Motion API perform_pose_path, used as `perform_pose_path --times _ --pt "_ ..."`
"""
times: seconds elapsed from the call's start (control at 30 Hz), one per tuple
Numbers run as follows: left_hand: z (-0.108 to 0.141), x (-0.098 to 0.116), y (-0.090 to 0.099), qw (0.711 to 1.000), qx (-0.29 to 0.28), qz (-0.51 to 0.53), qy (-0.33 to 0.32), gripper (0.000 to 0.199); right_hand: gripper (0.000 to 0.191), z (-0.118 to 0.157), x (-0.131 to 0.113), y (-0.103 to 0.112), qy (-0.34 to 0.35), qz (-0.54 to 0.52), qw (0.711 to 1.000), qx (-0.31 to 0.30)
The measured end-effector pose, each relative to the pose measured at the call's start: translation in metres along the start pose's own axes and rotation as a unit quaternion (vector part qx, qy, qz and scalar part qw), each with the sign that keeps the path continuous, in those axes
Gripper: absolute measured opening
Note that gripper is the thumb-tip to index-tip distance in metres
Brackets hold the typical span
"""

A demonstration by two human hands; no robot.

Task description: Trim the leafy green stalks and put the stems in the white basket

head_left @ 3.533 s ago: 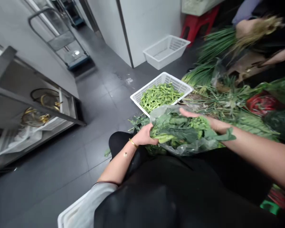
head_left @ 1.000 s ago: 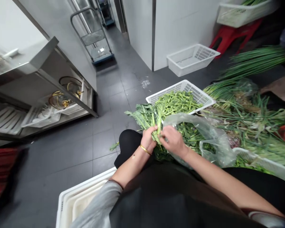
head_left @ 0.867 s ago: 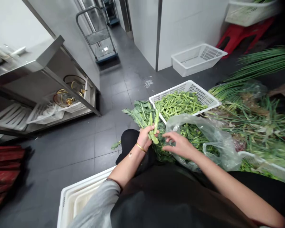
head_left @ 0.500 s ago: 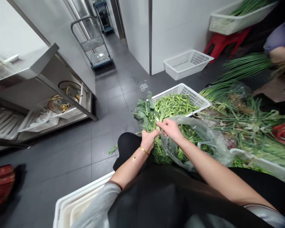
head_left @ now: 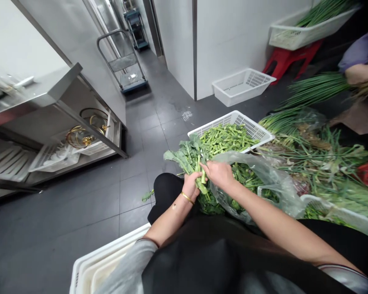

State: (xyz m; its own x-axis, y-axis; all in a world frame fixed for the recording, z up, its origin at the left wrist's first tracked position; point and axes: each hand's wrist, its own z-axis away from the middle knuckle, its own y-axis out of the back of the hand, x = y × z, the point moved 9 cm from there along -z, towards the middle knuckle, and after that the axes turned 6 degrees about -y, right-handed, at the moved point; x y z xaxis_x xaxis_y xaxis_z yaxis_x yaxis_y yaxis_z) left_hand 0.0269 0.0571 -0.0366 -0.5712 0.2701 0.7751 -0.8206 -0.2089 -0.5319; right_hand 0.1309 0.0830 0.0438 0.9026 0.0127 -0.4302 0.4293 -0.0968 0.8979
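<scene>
My left hand [head_left: 191, 184] is closed around a leafy green vegetable stalk [head_left: 199, 165], its broad grey-green leaves spreading up and left and its pale cut stem pointing down. My right hand [head_left: 220, 173] is closed beside it, thumb and finger pinching at the stalk; the fingertips are partly hidden. Just beyond both hands, a white slotted basket [head_left: 194, 133] holds a heap of trimmed green stems [head_left: 228, 138]. Below my right forearm lies an opened clear plastic bag [head_left: 282, 188] with more leafy greens [head_left: 243, 183] in it.
Spring onions [head_left: 319, 92] and loose scraps cover the right side, where a co-worker's hand [head_left: 360, 73] holds some. Another white basket [head_left: 243, 87] stands by the wall near a red stool [head_left: 290, 61]. Stacked white tubs [head_left: 110, 261] sit at my left; a steel shelf [head_left: 88, 126] and trolley [head_left: 133, 79] stand farther off.
The leafy stalk has tilted, with its leaves now farther left and its pale stem end showing between my hands. My right hand has shifted slightly down. The whole view has moved a little.
</scene>
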Motion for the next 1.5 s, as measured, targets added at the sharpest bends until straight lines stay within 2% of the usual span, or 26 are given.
perform_pose_path --times 0.1,0.17,0.23,0.3,0.4,0.43,0.5,0.53,0.6,0.67,0.73,0.8,0.87,0.97,1.03,1.1,1.17,1.2,1.27,1.37,1.43,1.5 --pt "-0.004 -0.003 0.007 1.000 0.022 0.013 0.004 0.024 0.030 0.035 -0.016 -0.003 0.105 0.050 0.992 0.046" --pt "-0.010 0.001 0.016 0.999 0.049 0.018 0.007 0.021 0.028 0.062 -0.022 -0.006 0.168 0.055 0.983 0.055" --pt "-0.015 0.007 0.020 0.999 0.035 0.027 0.026 0.020 0.023 0.083 -0.021 -0.012 0.210 0.052 0.976 0.024" --pt "-0.016 0.014 0.017 0.998 -0.025 0.040 0.047 0.021 0.016 0.088 -0.011 -0.020 0.215 0.040 0.975 -0.052" --pt "-0.006 0.017 0.010 0.990 -0.110 0.040 0.072 0.022 0.045 0.065 0.005 -0.019 0.172 -0.002 0.975 -0.139" --pt "-0.002 0.016 0.008 0.989 -0.126 0.029 0.079 0.022 0.049 0.051 0.008 -0.014 0.146 -0.046 0.976 -0.155" --pt "0.006 0.011 0.006 0.987 -0.136 0.007 0.085 0.024 0.040 0.021 0.007 0.001 0.089 -0.164 0.969 -0.161" --pt "0.008 0.009 0.005 0.987 -0.133 0.001 0.087 0.024 0.037 0.010 0.005 0.009 0.065 -0.212 0.965 -0.143" --pt "0.012 0.005 0.005 0.989 -0.118 0.006 0.090 0.025 0.038 -0.002 -0.001 0.032 0.055 -0.227 0.971 -0.044" --pt "0.016 0.004 0.004 0.991 -0.100 0.017 0.087 0.025 0.038 0.005 -0.010 0.052 0.093 -0.153 0.980 0.082" --pt "0.021 0.002 0.001 0.991 -0.098 0.016 0.085 0.027 0.036 0.019 -0.014 0.061 0.135 -0.086 0.974 0.159" --pt "0.025 0.000 -0.006 0.990 -0.108 0.019 0.090 0.028 0.036 0.026 -0.012 0.061 0.153 -0.072 0.970 0.177" --pt "0.027 -0.003 -0.014 0.988 -0.111 0.038 0.102 0.027 0.038 0.027 -0.008 0.058 0.142 -0.069 0.972 0.173" --pt "0.021 -0.002 -0.016 0.990 -0.078 0.062 0.099 0.023 0.040 0.035 -0.013 0.050 0.136 -0.033 0.979 0.149" --pt "0.015 0.007 -0.006 0.997 -0.036 0.044 0.051 0.021 0.036 0.047 -0.024 0.041 0.178 -0.044 0.980 0.082" --pt "0.012 0.022 0.005 1.000 -0.009 0.004 -0.020 0.022 0.030 0.052 -0.025 0.030 0.189 -0.097 0.977 -0.035" --pt "0.015 0.032 0.009 0.997 -0.017 -0.037 -0.073 0.027 0.033 0.040 -0.010 0.022 0.113 -0.157 0.973 -0.127" --pt "0.018 0.034 0.009 0.994 -0.027 -0.055 -0.089 0.031 0.037 0.030 0.003 0.020 0.055 -0.182 0.971 -0.145" --pt "0.024 0.035 0.007 0.990 -0.043 -0.083 -0.105 0.036 0.044 0.008 0.023 0.015 -0.044 -0.225 0.962 -0.148" --pt "0.027 0.032 0.005 0.990 -0.039 -0.080 -0.108 0.038 0.048 -0.010 0.031 0.001 -0.101 -0.266 0.950 -0.127" --pt "0.026 0.031 0.004 0.992 -0.026 -0.056 -0.107 0.038 0.046 -0.007 0.024 0.002 -0.073 -0.255 0.962 -0.058" --pt "0.024 0.030 0.003 0.994 -0.023 -0.035 -0.099 0.037 0.043 0.010 0.006 0.014 0.016 -0.201 0.979 0.035"
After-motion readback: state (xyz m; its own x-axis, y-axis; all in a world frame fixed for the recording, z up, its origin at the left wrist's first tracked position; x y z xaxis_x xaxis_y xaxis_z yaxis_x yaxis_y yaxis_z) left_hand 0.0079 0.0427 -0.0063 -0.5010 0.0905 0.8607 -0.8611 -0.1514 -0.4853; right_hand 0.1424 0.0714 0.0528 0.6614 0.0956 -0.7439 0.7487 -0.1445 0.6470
